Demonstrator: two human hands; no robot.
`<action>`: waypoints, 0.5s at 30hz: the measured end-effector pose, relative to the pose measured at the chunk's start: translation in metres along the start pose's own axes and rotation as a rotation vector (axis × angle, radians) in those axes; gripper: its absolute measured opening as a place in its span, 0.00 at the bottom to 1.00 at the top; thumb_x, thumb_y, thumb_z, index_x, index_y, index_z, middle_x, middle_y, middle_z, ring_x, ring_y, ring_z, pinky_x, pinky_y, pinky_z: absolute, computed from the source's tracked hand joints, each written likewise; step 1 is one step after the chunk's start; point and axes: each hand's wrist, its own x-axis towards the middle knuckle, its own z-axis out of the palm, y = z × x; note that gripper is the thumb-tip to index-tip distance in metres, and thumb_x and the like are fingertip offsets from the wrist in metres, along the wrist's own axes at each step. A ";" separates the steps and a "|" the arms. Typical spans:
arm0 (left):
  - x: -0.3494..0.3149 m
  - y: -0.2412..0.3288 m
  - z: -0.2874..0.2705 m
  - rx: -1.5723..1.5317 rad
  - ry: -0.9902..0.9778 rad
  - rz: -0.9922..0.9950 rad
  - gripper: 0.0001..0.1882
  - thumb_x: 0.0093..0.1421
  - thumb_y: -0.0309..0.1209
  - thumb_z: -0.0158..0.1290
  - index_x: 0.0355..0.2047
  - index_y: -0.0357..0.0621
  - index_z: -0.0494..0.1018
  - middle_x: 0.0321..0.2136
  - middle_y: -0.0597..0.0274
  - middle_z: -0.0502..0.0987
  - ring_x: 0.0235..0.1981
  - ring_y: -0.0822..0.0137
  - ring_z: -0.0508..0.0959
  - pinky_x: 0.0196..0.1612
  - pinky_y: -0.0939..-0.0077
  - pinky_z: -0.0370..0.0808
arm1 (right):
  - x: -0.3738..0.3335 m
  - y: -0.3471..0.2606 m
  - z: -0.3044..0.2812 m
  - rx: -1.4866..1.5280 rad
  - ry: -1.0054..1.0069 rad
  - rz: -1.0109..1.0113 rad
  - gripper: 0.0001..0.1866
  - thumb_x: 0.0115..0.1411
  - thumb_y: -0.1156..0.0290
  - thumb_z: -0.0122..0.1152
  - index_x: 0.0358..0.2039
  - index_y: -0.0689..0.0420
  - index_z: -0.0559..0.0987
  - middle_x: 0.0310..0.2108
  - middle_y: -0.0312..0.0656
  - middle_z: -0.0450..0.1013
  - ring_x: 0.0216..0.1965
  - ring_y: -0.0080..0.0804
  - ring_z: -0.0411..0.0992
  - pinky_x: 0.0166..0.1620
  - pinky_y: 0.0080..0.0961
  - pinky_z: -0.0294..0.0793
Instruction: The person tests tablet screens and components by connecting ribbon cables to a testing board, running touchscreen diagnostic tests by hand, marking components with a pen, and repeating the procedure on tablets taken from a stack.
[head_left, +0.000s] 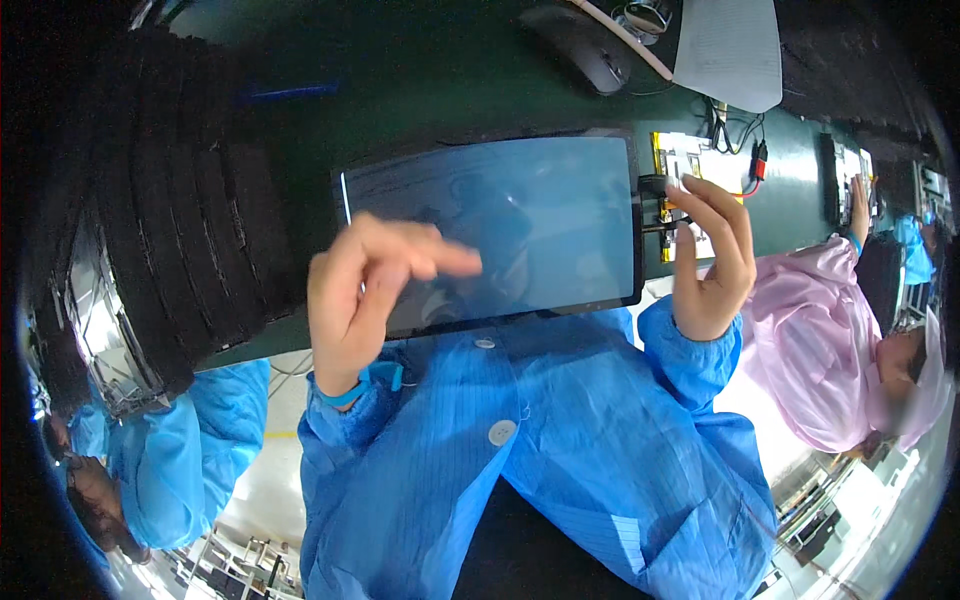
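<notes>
A flat dark panel with a bluish-grey glossy screen lies in front of me, with a thin white strip of light near its left edge. My left hand, a blue band at its wrist, hovers above the screen's left part. Its index finger points right, blurred by motion, and it holds nothing. At the panel's right edge sits a black plug. My right hand is beside it, fingers bent and thumb apart from them. The fingertips are close to the plug; whether they touch it I cannot tell.
Behind the right hand lies a white board with yellow edges, with a red connector and wires. A black mouse and a grey-white sheet are farther back. Black stacked trays stand left. People in blue and pink flank me.
</notes>
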 end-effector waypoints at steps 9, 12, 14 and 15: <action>-0.012 -0.028 -0.026 -0.270 0.215 0.110 0.17 0.65 0.40 0.39 0.28 0.42 0.69 0.30 0.49 0.79 0.25 0.66 0.79 0.39 0.69 0.70 | -0.018 0.009 -0.009 -0.093 -0.086 -0.126 0.11 0.38 0.82 0.64 0.26 0.57 0.78 0.45 0.45 0.71 0.44 0.41 0.69 0.44 0.30 0.68; -0.009 -0.034 -0.024 0.177 0.509 -0.186 0.38 0.63 0.58 0.21 0.49 0.40 0.68 0.48 0.51 0.72 0.54 0.62 0.66 0.60 0.65 0.52 | -0.040 0.008 -0.010 0.225 -0.234 -0.118 0.10 0.38 0.82 0.63 0.25 0.58 0.76 0.43 0.49 0.71 0.44 0.42 0.69 0.44 0.32 0.69; -0.013 -0.040 -0.009 0.221 0.574 -0.225 0.40 0.62 0.60 0.18 0.53 0.43 0.66 0.52 0.52 0.69 0.59 0.60 0.61 0.64 0.63 0.45 | -0.052 0.014 0.011 0.250 -0.208 -0.126 0.10 0.38 0.82 0.63 0.24 0.58 0.75 0.42 0.50 0.71 0.44 0.44 0.69 0.44 0.33 0.69; -0.017 -0.040 -0.005 0.291 0.554 -0.336 0.41 0.61 0.62 0.17 0.56 0.46 0.64 0.56 0.54 0.65 0.62 0.59 0.57 0.64 0.60 0.41 | -0.060 0.016 0.021 0.278 -0.139 -0.088 0.10 0.39 0.82 0.62 0.24 0.58 0.74 0.42 0.51 0.71 0.44 0.45 0.68 0.44 0.34 0.69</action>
